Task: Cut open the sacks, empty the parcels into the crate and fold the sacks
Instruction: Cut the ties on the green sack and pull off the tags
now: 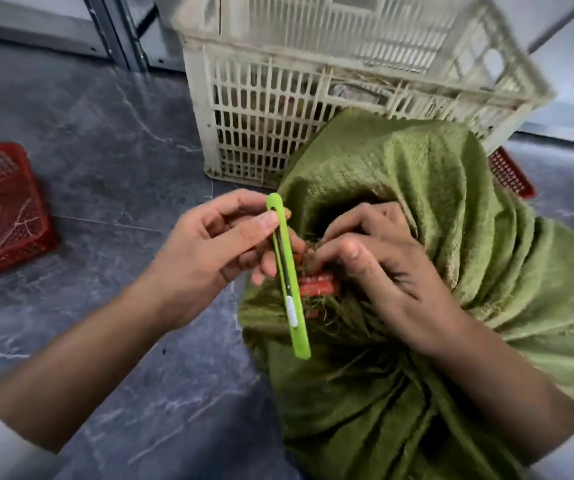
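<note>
A green woven sack [399,188] stands bulging on the floor in front of me, its neck bunched and bound with a red tie [316,285]. My left hand [206,251] grips a lime-green utility knife [289,282], held upright just left of the neck. My right hand [375,268] pinches the gathered sack fabric at the tie, fingers curled into the frayed threads. Behind the sack stands a cream slatted plastic crate [261,109] with some parcels dimly visible through its slats.
A red plastic basket [1,206] lies on the dark marbled floor [105,140] at the left. Another red basket [510,174] peeks out behind the sack on the right. Grey metal shelf legs [119,32] rise at the back left.
</note>
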Motion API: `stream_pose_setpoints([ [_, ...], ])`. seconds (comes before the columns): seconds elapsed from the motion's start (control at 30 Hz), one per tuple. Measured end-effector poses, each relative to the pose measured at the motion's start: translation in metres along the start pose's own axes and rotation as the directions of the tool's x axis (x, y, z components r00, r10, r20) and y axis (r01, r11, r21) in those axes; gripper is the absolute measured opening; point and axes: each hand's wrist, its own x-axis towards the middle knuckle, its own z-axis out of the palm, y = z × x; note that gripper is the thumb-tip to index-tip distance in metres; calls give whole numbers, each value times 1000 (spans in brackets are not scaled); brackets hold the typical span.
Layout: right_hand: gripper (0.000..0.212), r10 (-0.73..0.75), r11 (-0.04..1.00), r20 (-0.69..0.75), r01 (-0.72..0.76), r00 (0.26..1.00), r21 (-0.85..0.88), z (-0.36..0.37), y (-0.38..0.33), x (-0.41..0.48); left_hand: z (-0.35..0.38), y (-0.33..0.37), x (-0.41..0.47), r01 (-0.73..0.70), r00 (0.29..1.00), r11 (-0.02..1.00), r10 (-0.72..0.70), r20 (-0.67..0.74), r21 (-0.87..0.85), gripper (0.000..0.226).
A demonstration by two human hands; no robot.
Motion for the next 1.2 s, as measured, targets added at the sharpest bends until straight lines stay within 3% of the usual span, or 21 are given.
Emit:
stream_pose_setpoints([
  [0.07, 48, 72, 981, 76, -84, 995, 174, 2, -5, -2, 16, 8, 0, -30, 999, 998, 31, 14, -63, 19],
  [0.13, 38, 122, 921, 130, -161, 984, 354, 1, -9, -1, 24, 13, 5, -72, 997, 993, 70, -26, -90, 18],
  [0.27, 24, 278, 590, 76, -232, 958, 774, -3, -11, 0, 21, 18, 14, -163, 964, 970, 118, -238, -180, 10],
  [0.33, 30, 373, 410, 44, -207, 927, 888, -2, -12, 3, 21, 13, 13, -169, 952, 976, 124, -280, -140, 9],
  [0.4, 34, 427, 320, 28, -180, 904, 930, 1, -12, 7, 26, 5, 9, -128, 956, 986, 95, -278, -103, 12],
  [0.47, 33, 443, 326, -4, -156, 897, 932, 0, -13, 9, 31, 1, 7, -92, 965, 993, 71, -251, -74, 14],
  [0.57, 26, 405, 495, -7, -213, 914, 843, -12, -9, 6, 29, 0, 10, -100, 964, 995, 95, -250, -9, 16],
  [0.63, 22, 357, 588, 93, -301, 929, 751, -25, -5, 1, 26, 2, 12, -116, 971, 993, 118, -207, 19, 16],
  [0.73, 28, 319, 676, 269, -417, 909, 608, -32, 1, -6, 12, 3, 15, -39, 994, 999, 37, 105, 14, 25],
  [0.77, 27, 320, 658, 276, -423, 906, 623, -31, 3, -9, 2, 0, 16, 18, 973, 998, -32, 227, 62, 31],
  [0.83, 28, 339, 556, 229, -390, 913, 734, -31, 5, -12, -16, -5, 19, 40, 928, 925, -174, 330, 377, 46],
  [0.9, 26, 364, 456, 178, -342, 914, 821, -36, 8, -17, -28, -16, 20, -25, 908, 733, -268, 323, 680, 58],
  [0.93, 24, 366, 431, 164, -323, 916, 842, -40, 9, -21, -27, -20, 18, -24, 894, 663, -321, 314, 748, 64],
  [1.0, 22, 369, 414, 142, -299, 919, 860, -46, 13, -29, -10, -29, 11, -43, 849, 625, -389, 358, 779, 81],
  [1.1, 23, 380, 430, 75, -248, 922, 868, -51, 14, -41, 23, -46, 3, -261, 819, 602, -275, 503, 754, 95],
  [1.2, 27, 421, 427, 28, -226, 906, 876, -53, 15, -46, 47, -54, -6, -327, 760, 668, -235, 606, 669, 106],
])
